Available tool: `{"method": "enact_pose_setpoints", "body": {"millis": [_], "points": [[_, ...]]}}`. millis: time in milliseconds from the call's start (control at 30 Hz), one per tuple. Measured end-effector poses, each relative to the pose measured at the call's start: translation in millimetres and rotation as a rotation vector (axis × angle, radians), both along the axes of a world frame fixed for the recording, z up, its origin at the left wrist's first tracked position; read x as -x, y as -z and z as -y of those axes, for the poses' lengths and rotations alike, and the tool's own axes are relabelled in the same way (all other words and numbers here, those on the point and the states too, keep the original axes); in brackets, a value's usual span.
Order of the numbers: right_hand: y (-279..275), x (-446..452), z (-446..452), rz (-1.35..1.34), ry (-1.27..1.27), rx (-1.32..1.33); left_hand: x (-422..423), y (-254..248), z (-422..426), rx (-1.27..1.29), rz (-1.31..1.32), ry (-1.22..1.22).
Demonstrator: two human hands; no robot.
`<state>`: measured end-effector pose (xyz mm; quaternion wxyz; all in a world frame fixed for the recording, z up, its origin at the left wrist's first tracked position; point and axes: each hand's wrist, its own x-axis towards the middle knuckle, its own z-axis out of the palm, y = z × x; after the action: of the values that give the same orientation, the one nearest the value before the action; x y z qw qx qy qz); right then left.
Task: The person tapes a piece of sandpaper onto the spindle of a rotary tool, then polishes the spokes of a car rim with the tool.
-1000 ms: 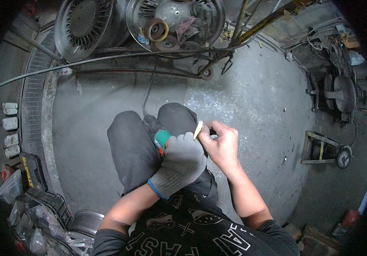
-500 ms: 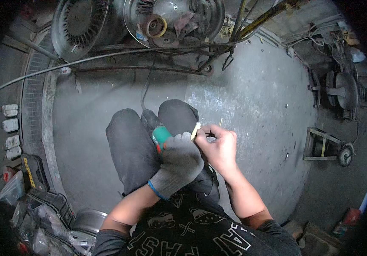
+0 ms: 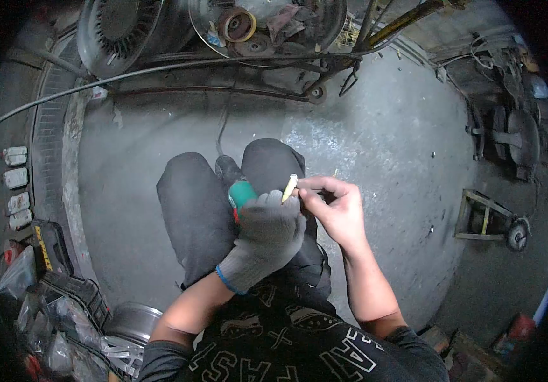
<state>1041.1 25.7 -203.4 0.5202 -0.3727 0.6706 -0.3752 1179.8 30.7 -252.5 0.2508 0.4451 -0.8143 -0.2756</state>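
My left hand [image 3: 266,228] wears a grey knitted glove with a blue cuff. It is closed over a green corded power tool [image 3: 241,195], which lies between my thighs with its dark cord end pointing away from me. The tool's working end is hidden under the glove. In my bare right hand [image 3: 337,207], thumb and fingers pinch a small pale yellow strip [image 3: 289,189] with a white tip. The strip's lower end meets the gloved fingertips; whether they grip it too I cannot tell.
A metal frame [image 3: 223,95] with wheel rims [image 3: 118,32] stands ahead. To the right are a wheeled stand [image 3: 483,216] and a grinding machine [image 3: 516,137]. White containers [image 3: 15,178], a tool case [image 3: 52,247] and another rim [image 3: 135,321] line the left side.
My right hand has shifted slightly right, and its fingers are straighter around the yellow strip. The strip sits a little higher and its white tip shows more. My left hand stays on the tool.
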Motion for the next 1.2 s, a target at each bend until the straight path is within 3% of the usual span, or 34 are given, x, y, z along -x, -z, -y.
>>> {"method": "enact_pose_setpoints", "body": {"millis": [167, 233, 333, 467, 533, 800, 867, 1067, 1133, 1200], "points": [[-2, -14, -3, -0.262, -0.088, 0.127, -12, -6, 0, -0.102, 0.020, 0.012], [-5, -26, -1, -0.570, -0.101, 0.220, -17, -2, 2, -0.007, 0.023, 0.071], [0, -34, 1, -0.615, -0.056, 0.338, -20, 1, 2, 0.029, -0.043, 0.054], [3, -32, 4, -0.566, -0.031, 0.362, -18, 5, 1, 0.033, -0.016, 0.032], [1, -28, 6, -0.491, -0.072, 0.219, -17, 4, 2, 0.048, 0.019, 0.034], [14, -29, 13, -0.693, -0.129, 0.294, -18, -1, 6, -0.021, -0.085, 0.029], [20, -16, 14, -0.004, -0.027, -0.105, -18, -5, 6, 0.006, -0.055, 0.038], [7, -12, 2, -0.102, -0.084, 0.072, -20, -4, 5, 0.017, -0.067, -0.001], [7, -15, 0, -0.358, -0.138, 0.158, -21, -1, 3, 0.011, -0.011, 0.029], [5, -22, -1, -0.413, -0.095, 0.172, -21, -6, 4, 0.003, -0.010, 0.031]]}}
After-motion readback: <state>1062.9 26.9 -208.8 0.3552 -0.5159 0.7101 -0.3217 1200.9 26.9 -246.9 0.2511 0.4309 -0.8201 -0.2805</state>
